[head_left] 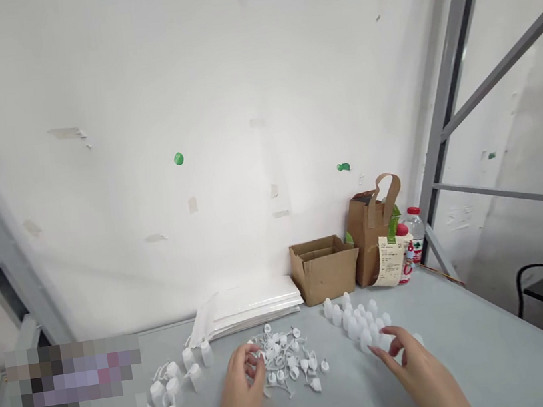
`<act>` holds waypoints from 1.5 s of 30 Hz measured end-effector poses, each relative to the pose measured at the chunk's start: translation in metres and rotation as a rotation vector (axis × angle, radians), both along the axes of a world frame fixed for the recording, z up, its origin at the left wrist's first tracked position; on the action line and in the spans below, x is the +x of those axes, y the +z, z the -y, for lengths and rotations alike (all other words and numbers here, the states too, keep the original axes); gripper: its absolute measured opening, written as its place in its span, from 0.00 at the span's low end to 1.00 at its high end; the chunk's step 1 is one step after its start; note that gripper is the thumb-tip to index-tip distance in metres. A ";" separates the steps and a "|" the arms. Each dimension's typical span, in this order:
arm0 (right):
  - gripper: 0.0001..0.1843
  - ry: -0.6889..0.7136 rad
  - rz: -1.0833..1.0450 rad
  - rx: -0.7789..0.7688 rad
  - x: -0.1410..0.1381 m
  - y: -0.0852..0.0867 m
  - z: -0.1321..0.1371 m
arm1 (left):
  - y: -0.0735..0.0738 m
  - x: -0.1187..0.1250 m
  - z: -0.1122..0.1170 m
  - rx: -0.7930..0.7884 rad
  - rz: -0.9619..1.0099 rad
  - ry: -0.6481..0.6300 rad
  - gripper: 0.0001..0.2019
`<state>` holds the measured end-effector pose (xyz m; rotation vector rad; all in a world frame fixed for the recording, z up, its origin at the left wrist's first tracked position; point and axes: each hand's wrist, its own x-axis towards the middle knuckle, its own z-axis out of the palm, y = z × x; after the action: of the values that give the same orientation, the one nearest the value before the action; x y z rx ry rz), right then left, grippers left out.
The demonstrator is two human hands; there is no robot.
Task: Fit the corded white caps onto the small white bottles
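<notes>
My left hand point(244, 386) rests on the grey table point(474, 350) with its fingertips curled at the left edge of a pile of small white caps point(290, 356); whether it pinches one is unclear. My right hand point(410, 362) reaches toward a cluster of several small white upright bottles point(356, 319), fingers bent and apart, touching the nearest ones. Nothing is visibly held in it. More white bottles with cap straps point(171, 393) lie scattered at the left front.
A stack of flat white sheets point(248, 309) lies against the wall. Behind the bottles stand an open cardboard box point(323, 267), a brown paper bag point(374, 236) and a plastic drink bottle point(414, 230). Grey metal shelf posts point(444, 105) rise at right and left.
</notes>
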<state>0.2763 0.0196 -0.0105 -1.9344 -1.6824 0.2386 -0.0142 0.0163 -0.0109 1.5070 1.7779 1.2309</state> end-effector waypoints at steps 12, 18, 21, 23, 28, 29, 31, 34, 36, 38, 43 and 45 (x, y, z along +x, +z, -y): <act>0.15 0.006 0.329 -0.088 -0.022 0.006 -0.013 | 0.015 -0.013 -0.003 -0.212 -0.290 -0.197 0.11; 0.15 0.007 0.404 -0.062 -0.023 0.001 -0.014 | 0.027 -0.014 0.008 -0.434 -0.258 -0.422 0.15; 0.15 0.004 0.454 -0.059 -0.024 0.000 -0.015 | 0.030 -0.007 0.018 -0.496 -0.343 -0.540 0.11; 0.16 0.017 0.469 -0.050 -0.025 -0.001 -0.015 | 0.032 -0.003 0.021 -0.483 -0.414 -0.566 0.10; 0.15 0.028 0.402 -0.036 -0.026 -0.001 -0.014 | 0.026 -0.004 0.018 -0.431 -0.471 -0.498 0.08; 0.15 0.027 0.372 -0.042 -0.027 0.000 -0.013 | 0.024 -0.005 0.016 -0.419 -0.473 -0.478 0.08; 0.15 0.032 0.306 -0.062 -0.031 0.004 -0.009 | 0.021 -0.007 0.013 -0.383 -0.487 -0.434 0.07; 0.16 0.041 0.222 -0.094 -0.038 0.011 -0.001 | 0.020 -0.009 0.011 -0.325 -0.488 -0.369 0.07; 0.16 0.053 0.191 -0.118 -0.042 0.012 0.005 | 0.023 -0.009 0.011 -0.340 -0.465 -0.345 0.08; 0.15 0.075 0.176 -0.138 -0.045 0.009 0.010 | 0.027 -0.009 0.011 -0.390 -0.451 -0.342 0.09; 0.14 0.191 0.114 -0.109 -0.052 -0.005 0.020 | 0.028 -0.010 0.012 -0.346 -0.528 -0.297 0.05; 0.13 0.235 0.080 -0.089 -0.057 -0.010 0.025 | 0.025 -0.012 0.010 -0.315 -0.570 -0.260 0.03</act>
<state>0.2194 -0.0050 -0.0201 -1.8281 -1.9847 0.3345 -0.0266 0.0059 0.0145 1.9359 1.9118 0.3850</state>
